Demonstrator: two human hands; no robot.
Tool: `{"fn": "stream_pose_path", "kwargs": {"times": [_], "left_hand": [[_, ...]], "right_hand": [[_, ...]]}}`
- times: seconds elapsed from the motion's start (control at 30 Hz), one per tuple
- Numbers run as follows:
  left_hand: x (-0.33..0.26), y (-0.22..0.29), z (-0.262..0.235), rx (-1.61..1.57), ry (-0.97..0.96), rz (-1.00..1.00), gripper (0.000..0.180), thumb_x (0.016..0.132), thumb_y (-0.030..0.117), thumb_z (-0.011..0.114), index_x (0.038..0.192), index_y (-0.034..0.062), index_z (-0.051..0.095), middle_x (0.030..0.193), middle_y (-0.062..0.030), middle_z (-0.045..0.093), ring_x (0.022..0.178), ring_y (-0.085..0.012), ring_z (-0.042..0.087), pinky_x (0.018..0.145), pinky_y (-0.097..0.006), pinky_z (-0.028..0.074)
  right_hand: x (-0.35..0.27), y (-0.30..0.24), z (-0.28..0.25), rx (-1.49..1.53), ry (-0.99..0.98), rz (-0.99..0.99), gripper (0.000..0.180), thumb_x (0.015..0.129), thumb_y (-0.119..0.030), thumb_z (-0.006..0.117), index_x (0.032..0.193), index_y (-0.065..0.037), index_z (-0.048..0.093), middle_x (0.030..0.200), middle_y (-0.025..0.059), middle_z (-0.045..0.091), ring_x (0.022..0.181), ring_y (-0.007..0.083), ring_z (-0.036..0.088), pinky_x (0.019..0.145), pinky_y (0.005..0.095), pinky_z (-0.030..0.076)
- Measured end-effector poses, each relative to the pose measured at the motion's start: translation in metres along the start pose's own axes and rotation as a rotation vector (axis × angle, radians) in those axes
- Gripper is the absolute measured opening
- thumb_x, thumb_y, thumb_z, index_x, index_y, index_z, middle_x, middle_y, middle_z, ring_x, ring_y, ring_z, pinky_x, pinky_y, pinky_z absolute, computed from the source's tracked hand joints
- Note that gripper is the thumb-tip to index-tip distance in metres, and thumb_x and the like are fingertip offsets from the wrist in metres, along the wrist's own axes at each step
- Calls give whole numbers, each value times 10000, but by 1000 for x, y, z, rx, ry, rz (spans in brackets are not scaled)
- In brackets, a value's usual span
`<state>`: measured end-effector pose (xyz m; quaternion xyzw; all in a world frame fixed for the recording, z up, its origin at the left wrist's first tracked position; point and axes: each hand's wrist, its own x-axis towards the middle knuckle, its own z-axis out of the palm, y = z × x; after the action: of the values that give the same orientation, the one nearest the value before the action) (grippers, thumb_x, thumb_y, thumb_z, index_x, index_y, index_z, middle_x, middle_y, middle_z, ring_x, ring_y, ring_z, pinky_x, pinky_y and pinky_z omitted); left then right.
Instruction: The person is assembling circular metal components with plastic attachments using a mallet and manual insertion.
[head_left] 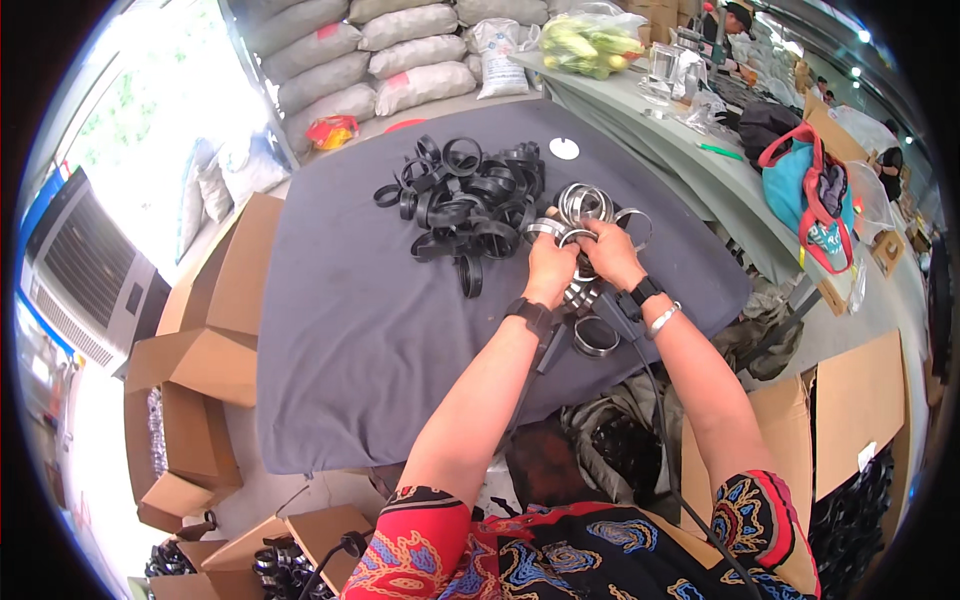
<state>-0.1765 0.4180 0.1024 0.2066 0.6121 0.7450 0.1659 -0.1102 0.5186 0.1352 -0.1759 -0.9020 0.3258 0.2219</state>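
Observation:
My left hand (pixel 552 270) and my right hand (pixel 613 254) are close together over the right part of a cloth-covered table. The left fingers close on a silver metal ring (pixel 544 228). My right thumb and fingers pinch another metal ring (pixel 578 237) beside it. Just beyond the hands lies a stack of silver rings (pixel 586 203), with a single ring (pixel 634 228) to its right. More rings are partly hidden under my wrists, and one larger ring (pixel 596 337) rests nearer to me. A heap of black rings (pixel 478 195) spreads out to the left and beyond.
Dark grey cloth (pixel 350 330) covers the table; a white disc (pixel 564 149) lies towards its far edge. Open cardboard boxes (pixel 200 370) stand at the left. A long bench (pixel 640 110) on the right bears a teal and red bag (pixel 808 198). A cable (pixel 660 420) hangs near my right arm.

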Motion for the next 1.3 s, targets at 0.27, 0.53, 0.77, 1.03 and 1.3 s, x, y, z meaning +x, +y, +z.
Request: {"fn": "stream_pose_path", "kwargs": {"times": [0.27,0.53,0.77,1.03,1.3], "left_hand": [[24,-18,-39,524,5,62,564,736,490,683,903,-49,681,852,-204,684,831,-320,673,755,-376,506],[-20,26,-61,675,-96,-96,481,801,393,662,1013,-40,657,953,-208,672,926,-318,646,812,-378,489],[-45,41,-73,1141,-100,230,330,804,331,674,805,1,686,732,-168,654,744,-331,636,696,-415,488],[-111,40,-63,973,-66,609,237,768,219,698,866,9,649,823,-168,646,729,-331,628,640,-395,485],[-161,23,-35,1283,-363,850,542,723,347,724,1229,218,578,1349,-159,436,1303,-399,315,974,-619,297]], "right_hand": [[38,-1,-39,-320,-531,-63,612,704,-291,717,1263,-102,553,968,163,670,853,253,647,762,336,504],[51,-13,-71,-151,-882,-32,622,727,-130,738,1294,-38,499,972,94,664,823,181,639,728,301,514],[55,-25,-71,-305,-837,-263,772,691,-110,746,1390,-148,422,1207,134,594,910,156,606,762,325,508],[49,-22,-75,-494,-441,-297,832,689,-182,720,1391,0,311,1179,248,560,1042,352,579,859,380,493],[64,-7,-57,21,-436,-142,722,798,-158,648,1411,-20,294,1096,227,611,878,284,649,735,357,559]]}}
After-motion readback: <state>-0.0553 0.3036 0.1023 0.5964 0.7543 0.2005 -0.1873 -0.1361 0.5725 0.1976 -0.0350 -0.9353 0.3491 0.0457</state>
